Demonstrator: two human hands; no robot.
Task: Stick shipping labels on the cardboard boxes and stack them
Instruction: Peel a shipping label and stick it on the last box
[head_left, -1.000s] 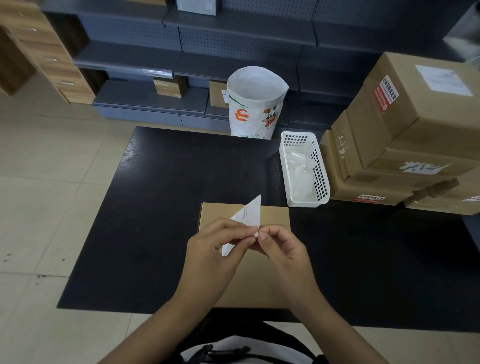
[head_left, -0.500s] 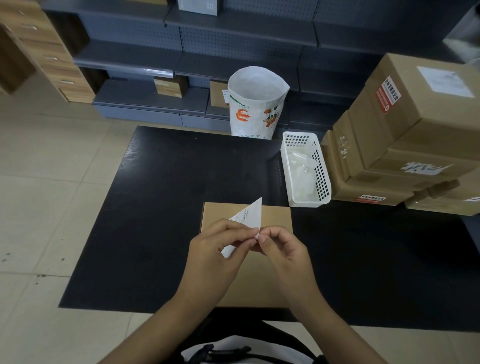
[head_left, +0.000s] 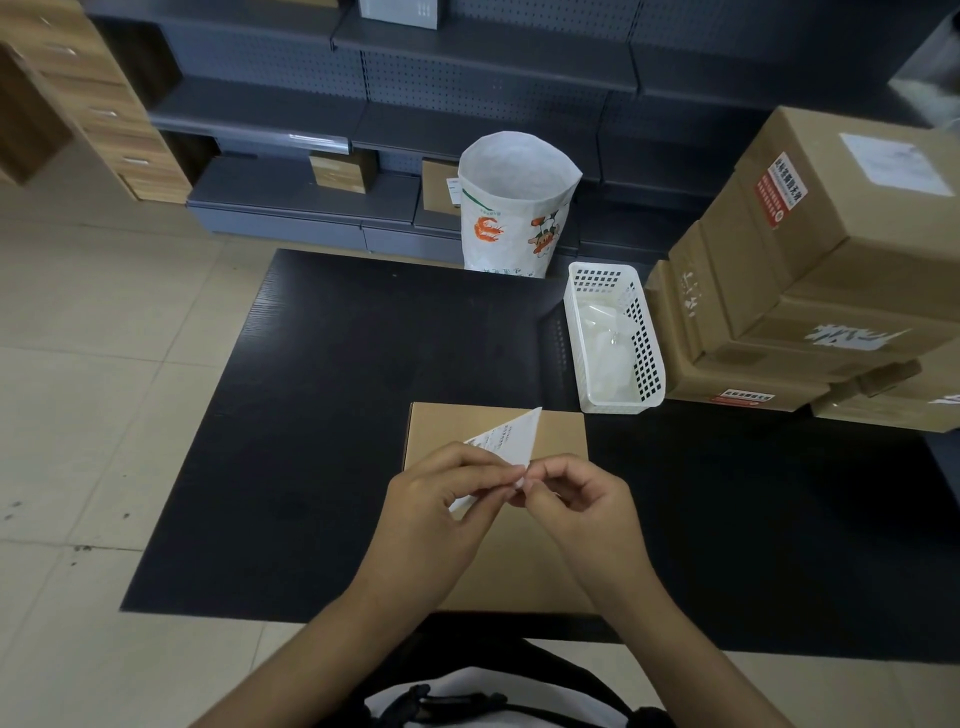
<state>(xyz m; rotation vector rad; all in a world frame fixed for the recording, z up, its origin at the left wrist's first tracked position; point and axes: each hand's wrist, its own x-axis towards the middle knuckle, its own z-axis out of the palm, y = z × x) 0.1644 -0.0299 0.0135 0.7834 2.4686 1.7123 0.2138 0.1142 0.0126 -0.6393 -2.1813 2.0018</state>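
Observation:
A flat cardboard box (head_left: 441, 431) lies on the black table (head_left: 322, 441) right in front of me. Both hands hover over it with a white shipping label (head_left: 511, 439) between them, one corner pointing up. My left hand (head_left: 441, 514) pinches the label's lower part. My right hand (head_left: 576, 504) pinches its edge with fingertips, touching the left hand's fingers. A stack of labelled cardboard boxes (head_left: 841, 249) stands at the right of the table.
A white perforated basket (head_left: 644, 364) with clear plastic inside sits between my box and the stack. A white printed sack (head_left: 514, 202) stands at the table's far edge. Grey shelving (head_left: 467, 78) with small boxes runs behind. A wooden drawer unit (head_left: 104, 98) is far left.
Both hands stay pinched on the label in the same spot; only slight finger shifts at the label's edge.

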